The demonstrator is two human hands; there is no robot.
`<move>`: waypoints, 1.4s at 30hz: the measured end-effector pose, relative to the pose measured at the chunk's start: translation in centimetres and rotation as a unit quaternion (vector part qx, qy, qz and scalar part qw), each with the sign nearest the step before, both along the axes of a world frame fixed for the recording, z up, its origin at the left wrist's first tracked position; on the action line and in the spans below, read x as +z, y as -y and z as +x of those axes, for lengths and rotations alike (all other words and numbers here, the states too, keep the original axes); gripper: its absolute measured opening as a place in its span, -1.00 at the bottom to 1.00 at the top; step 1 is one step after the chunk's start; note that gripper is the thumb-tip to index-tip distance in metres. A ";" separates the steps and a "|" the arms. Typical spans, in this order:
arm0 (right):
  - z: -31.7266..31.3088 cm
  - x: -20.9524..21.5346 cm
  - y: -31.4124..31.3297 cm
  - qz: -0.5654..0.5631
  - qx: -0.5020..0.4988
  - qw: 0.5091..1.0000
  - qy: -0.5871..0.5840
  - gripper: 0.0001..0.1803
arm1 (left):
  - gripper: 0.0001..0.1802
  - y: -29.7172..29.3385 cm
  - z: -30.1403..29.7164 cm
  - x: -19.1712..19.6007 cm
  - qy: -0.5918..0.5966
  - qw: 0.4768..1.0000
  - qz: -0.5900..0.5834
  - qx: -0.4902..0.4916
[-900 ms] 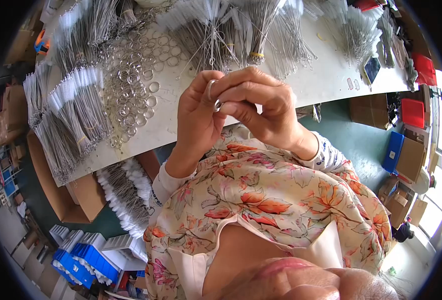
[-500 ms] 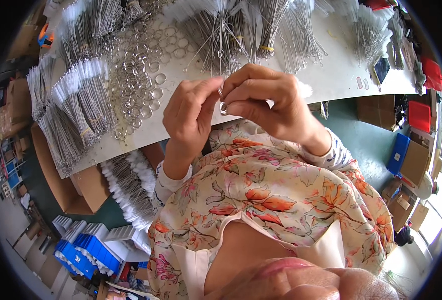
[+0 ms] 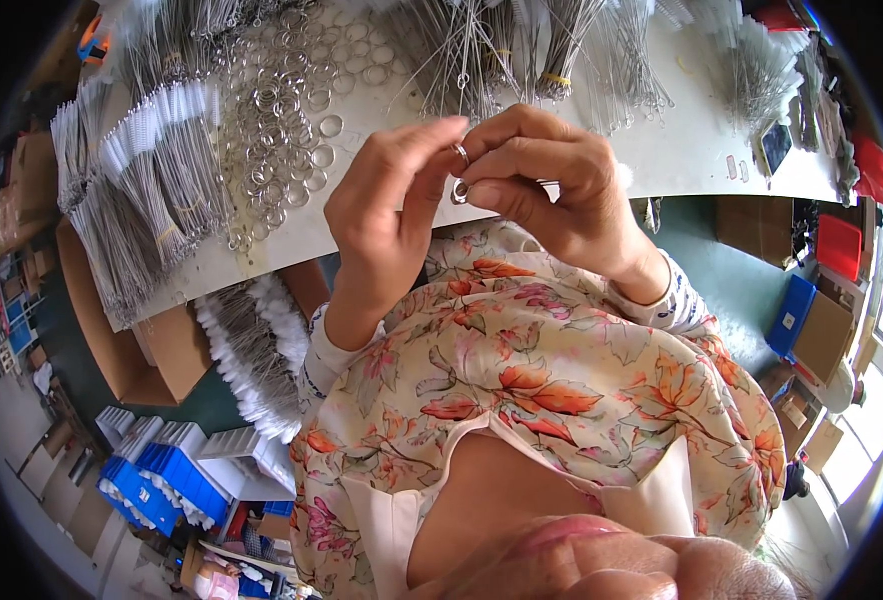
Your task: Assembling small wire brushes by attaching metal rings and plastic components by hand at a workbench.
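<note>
Both my hands meet above the table's near edge. My left hand (image 3: 387, 215) is closed, its thumb and forefinger pinching a small metal ring (image 3: 460, 154) at their tips. Facing it, my right hand (image 3: 562, 190) is closed with curled fingers around a wire brush. The brush's shiny looped end (image 3: 460, 192) pokes out by the right thumb tip, and white bristles (image 3: 624, 176) show past the knuckles. The fingers hide most of its shaft. Whether ring and loop are joined I cannot tell.
Loose metal rings (image 3: 282, 130) lie spread on the white table (image 3: 682, 150) at left. Banded bundles of wire brushes (image 3: 162, 180) flank them, with more brushes (image 3: 562, 50) along the back. A phone-like dark device (image 3: 775, 145) sits at right. Below left stands an open cardboard box (image 3: 167, 365).
Both hands have shifted slightly up and right in the picture. The metal ring between the fingertips now shows more clearly, with the left forefinger stretched further over it.
</note>
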State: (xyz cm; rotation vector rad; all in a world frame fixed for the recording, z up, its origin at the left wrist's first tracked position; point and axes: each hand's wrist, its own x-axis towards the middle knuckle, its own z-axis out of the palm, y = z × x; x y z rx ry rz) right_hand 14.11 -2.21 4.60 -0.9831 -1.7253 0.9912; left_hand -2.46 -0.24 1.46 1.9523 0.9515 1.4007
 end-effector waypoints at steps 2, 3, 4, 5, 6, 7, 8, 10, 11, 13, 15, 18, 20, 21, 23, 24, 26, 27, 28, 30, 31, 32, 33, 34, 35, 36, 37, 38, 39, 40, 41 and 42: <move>0.2 0.0 -0.2 -0.028 0.041 0.999 -0.015 -0.91 | -0.72 -0.1 -0.5 -0.3 -0.065 0.995 0.080 0.017; 0.0 -0.1 0.0 -0.055 0.045 0.997 -0.027 -0.92 | -0.74 0.1 -0.7 -0.3 -0.054 0.997 0.050 0.022; -0.1 -0.1 0.0 -0.056 0.045 0.997 -0.027 -0.92 | -0.75 0.4 -0.8 -0.3 -0.043 0.999 0.021 0.026; 0.0 0.0 -0.1 -0.043 0.047 0.998 -0.021 -0.93 | -0.83 0.7 -0.7 -0.2 0.010 0.997 -0.080 0.010; -0.1 0.0 -0.1 -0.030 0.051 0.998 -0.015 -0.93 | -0.83 0.8 -0.8 -0.3 0.009 0.997 -0.081 0.012; -0.3 -0.2 0.0 -0.032 0.053 0.998 -0.016 -0.93 | -0.85 0.8 -0.8 -0.6 0.152 0.967 -0.199 -0.048; -0.6 -0.5 0.1 0.018 0.035 0.999 -0.009 -0.93 | -0.86 0.8 -0.8 -0.7 0.290 0.900 -0.309 -0.107; -0.9 -0.8 0.0 0.067 0.016 0.998 -0.001 -0.92 | -0.83 0.6 -0.8 -0.6 0.322 0.869 -0.348 -0.142; -1.0 -0.8 -0.1 0.079 0.001 0.997 0.009 -0.91 | -0.83 0.6 -0.6 -0.1 0.331 0.876 -0.323 -0.137; -1.1 -0.7 -0.1 0.090 -0.013 0.996 0.018 -0.90 | -0.81 0.6 -0.9 0.0 0.340 0.882 -0.299 -0.130; -1.1 -0.6 -0.1 0.096 -0.005 0.995 0.023 -0.90 | -0.78 0.3 -1.9 -0.4 0.269 0.915 -0.252 -0.166; -1.4 -0.8 -0.3 0.089 -0.007 0.995 0.033 -0.89 | -0.72 0.1 -2.1 -0.5 0.221 0.941 -0.218 -0.134; -1.5 -0.9 -0.5 0.089 0.006 0.996 0.028 -0.90 | -0.70 0.0 -2.5 0.1 0.199 0.944 -0.228 -0.129; -1.5 -0.9 -0.7 0.089 0.020 0.995 0.025 -0.91 | -0.68 0.0 -2.6 0.5 0.177 0.947 -0.237 -0.124; -1.4 -0.6 -0.7 -0.014 0.019 0.999 -0.038 -0.92 | -0.67 0.2 -2.2 1.0 0.167 0.963 -0.190 -0.097; -1.3 -0.3 -0.7 -0.117 0.018 0.988 -0.099 -0.92 | -0.66 0.3 -2.2 1.1 0.157 0.975 -0.142 -0.070; -0.9 0.3 -1.3 -0.321 0.029 0.919 -0.227 -0.80 | -0.64 0.2 -2.2 1.0 0.080 0.995 -0.061 -0.017; -1.1 0.2 -1.5 -0.329 0.030 0.912 -0.244 -0.79 | -0.64 0.0 -2.1 1.0 0.052 0.998 -0.024 -0.003; -1.3 0.0 -1.7 -0.337 0.031 0.905 -0.259 -0.79 | -0.63 -0.2 -2.0 1.0 0.024 1.000 0.014 0.012; -1.6 -0.1 -1.9 -0.343 0.030 0.904 -0.252 -0.79 | -0.63 -0.5 -2.0 0.8 0.038 0.999 0.001 0.009; -1.7 -0.2 -2.0 -0.349 0.029 0.905 -0.243 -0.79 | -0.64 -0.6 -2.0 0.7 0.054 0.998 -0.011 0.006; -1.6 -0.3 -2.1 -0.350 0.029 0.904 -0.244 -0.79 | -0.64 -0.6 -2.2 0.7 0.053 0.998 -0.013 0.007; -1.5 -0.4 -2.3 -0.347 0.040 0.909 -0.228 -0.79 | -0.63 -0.7 -2.3 0.8 0.053 0.998 -0.031 -0.005; -1.3 -0.5 -2.4 -0.345 0.051 0.913 -0.212 -0.79 | -0.63 -0.7 -2.4 0.8 0.053 0.997 -0.049 -0.017; -1.2 -0.6 -2.6 -0.347 0.051 0.912 -0.213 -0.79 | -0.63 -0.7 -2.5 0.8 0.053 0.997 -0.051 -0.017; -1.1 -0.6 -2.8 -0.312 0.057 0.933 -0.171 -0.78 | -0.64 -0.7 -2.5 0.8 0.081 0.993 -0.078 -0.035; -1.1 -0.6 -3.0 -0.277 0.063 0.950 -0.130 -0.78 | -0.64 -0.7 -2.6 0.7 0.109 0.987 -0.105 -0.054; -1.2 -0.6 -3.0 -0.280 0.065 0.949 -0.130 -0.78 | -0.64 -0.7 -2.9 0.7 0.108 0.987 -0.107 -0.051; -1.3 -0.4 -3.0 -0.255 0.070 0.962 -0.071 -0.80 | -0.65 -0.9 -3.2 0.8 0.106 0.988 -0.091 -0.058; -1.3 -0.3 -3.0 -0.230 0.075 0.970 -0.011 -0.83 | -0.65 -1.0 -3.5 0.9 0.104 0.990 -0.076 -0.064; -1.4 -0.2 -3.1 -0.251 0.083 0.964 -0.006 -0.86 | -0.68 -1.0 -3.5 1.1 0.104 0.989 -0.078 -0.063; -1.4 -0.2 -3.2 -0.252 0.086 0.964 -0.006 -0.86 | -0.68 -1.0 -3.7 1.1 0.104 0.990 -0.078 -0.059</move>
